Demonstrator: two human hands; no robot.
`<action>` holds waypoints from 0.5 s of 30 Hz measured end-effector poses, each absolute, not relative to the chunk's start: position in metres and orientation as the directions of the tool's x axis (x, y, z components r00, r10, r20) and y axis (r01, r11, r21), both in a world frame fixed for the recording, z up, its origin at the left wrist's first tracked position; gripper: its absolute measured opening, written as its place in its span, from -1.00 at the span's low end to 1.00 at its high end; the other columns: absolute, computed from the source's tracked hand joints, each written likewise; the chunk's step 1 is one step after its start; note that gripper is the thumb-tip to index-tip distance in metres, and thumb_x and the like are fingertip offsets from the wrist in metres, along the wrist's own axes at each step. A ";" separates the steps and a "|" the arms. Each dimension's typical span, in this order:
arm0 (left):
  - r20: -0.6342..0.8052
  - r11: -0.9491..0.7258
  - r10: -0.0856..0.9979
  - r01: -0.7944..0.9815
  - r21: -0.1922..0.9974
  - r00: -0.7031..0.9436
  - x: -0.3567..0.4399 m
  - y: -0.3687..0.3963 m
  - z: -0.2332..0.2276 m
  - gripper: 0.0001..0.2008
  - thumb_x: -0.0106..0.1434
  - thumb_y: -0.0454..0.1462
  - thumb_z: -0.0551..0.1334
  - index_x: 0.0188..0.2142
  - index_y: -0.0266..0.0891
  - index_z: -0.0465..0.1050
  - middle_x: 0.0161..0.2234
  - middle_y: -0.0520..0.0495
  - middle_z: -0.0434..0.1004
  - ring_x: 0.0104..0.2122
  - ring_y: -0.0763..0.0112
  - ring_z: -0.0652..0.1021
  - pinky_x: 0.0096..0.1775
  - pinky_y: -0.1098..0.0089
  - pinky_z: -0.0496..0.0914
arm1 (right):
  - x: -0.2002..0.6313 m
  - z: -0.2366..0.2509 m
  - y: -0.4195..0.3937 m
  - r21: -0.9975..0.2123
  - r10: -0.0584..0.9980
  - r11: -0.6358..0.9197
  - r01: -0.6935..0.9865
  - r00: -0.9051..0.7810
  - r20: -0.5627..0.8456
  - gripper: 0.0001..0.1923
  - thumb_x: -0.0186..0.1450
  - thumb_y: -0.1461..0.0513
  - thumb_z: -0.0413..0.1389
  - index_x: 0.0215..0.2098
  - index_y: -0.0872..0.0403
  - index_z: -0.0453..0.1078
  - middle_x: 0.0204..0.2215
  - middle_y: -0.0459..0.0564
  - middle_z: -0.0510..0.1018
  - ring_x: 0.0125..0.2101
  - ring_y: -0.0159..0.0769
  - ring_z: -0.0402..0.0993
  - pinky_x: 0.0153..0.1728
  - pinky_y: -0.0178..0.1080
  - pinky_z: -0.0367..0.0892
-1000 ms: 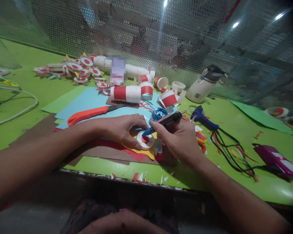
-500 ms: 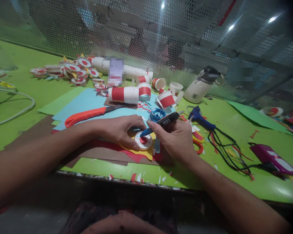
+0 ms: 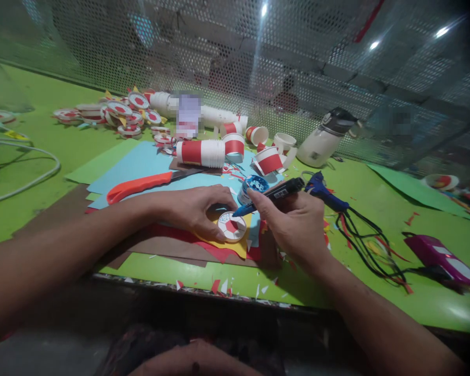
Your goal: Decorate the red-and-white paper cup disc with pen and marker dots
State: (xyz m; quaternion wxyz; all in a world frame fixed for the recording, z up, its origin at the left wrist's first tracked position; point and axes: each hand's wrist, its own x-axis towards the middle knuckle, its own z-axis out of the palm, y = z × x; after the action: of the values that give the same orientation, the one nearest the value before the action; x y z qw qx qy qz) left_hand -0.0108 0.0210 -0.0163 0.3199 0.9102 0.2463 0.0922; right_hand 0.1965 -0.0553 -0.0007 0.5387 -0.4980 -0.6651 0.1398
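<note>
My left hand [image 3: 198, 211] grips the edge of a small white paper disc [image 3: 238, 233] between thumb and fingers. A red shape marks its middle, thin dark lines run outward from that, and blue dots fill one section at the upper left. My right hand [image 3: 297, 224] is closed around a black marker [image 3: 285, 189] with a blue front end. The marker's tip is over the disc's upper right edge; I cannot tell whether it touches. Under the disc lies yellow paper [image 3: 241, 247]. Just behind the marker stands a small jar [image 3: 254, 184] with blue on it.
An orange-handled knife [image 3: 141, 185] lies on blue paper [image 3: 121, 162]. Behind are stacked paper cups [image 3: 203, 153] and a pile of red-and-white discs [image 3: 119, 108]. To the right are a blue glue gun [image 3: 325, 190], tangled cables and a purple device [image 3: 441, 258]. A pitcher [image 3: 317, 146] leans near the mesh.
The marker and my right hand have shifted right, taking the tip from the disc's middle towards its upper right edge. Orange-handled scissors beside my right hand are now hidden. The view has shifted slightly.
</note>
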 end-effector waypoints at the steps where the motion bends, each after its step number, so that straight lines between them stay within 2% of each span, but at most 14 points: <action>1: 0.010 -0.672 0.510 0.391 0.628 0.860 -0.011 0.021 -0.016 -0.47 0.15 -0.02 0.40 0.05 -0.20 0.44 0.00 -0.10 0.41 -0.03 0.18 0.45 0.01 0.28 0.36 | 0.197 -0.002 -0.055 -0.724 0.820 0.459 0.516 0.069 0.568 -0.67 0.20 0.17 0.31 -0.65 0.09 0.40 -0.72 -0.19 0.33 -0.65 -0.46 0.16 -0.64 -0.36 0.14; 15: 0.036 -0.685 0.495 0.364 0.631 0.868 -0.011 0.020 -0.015 -0.51 0.17 -0.05 0.38 0.04 -0.19 0.45 -0.11 -0.07 0.41 -0.15 0.26 0.45 -0.13 0.33 0.36 | 0.199 -0.011 -0.052 -0.703 0.844 0.454 0.547 -0.011 0.536 -0.58 0.25 0.08 0.29 -0.65 0.10 0.37 -0.70 -0.20 0.29 -0.62 -0.45 0.15 -0.58 -0.32 0.14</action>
State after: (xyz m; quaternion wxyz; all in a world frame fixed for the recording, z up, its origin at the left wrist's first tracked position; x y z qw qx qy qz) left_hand -0.0115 0.0201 -0.0154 0.3197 0.9121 0.2353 0.1021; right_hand 0.1988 -0.0518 -0.0113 0.4941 -0.5006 -0.6948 0.1500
